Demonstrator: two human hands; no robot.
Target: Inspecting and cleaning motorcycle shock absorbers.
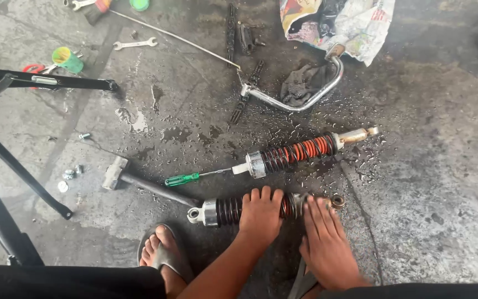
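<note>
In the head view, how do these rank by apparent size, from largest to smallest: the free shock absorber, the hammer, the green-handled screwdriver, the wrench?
1. Free shock absorber
2. Hammer
3. Green-handled screwdriver
4. Wrench, unsure: it lies farthest from the camera.

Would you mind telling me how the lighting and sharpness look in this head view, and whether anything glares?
Head view: soft, even daylight with faint shadows; sharp around the left hand and right hand on the near shock absorber; water droplets glint on the wet concrete floor; the chrome bar shows mild glare.
</note>
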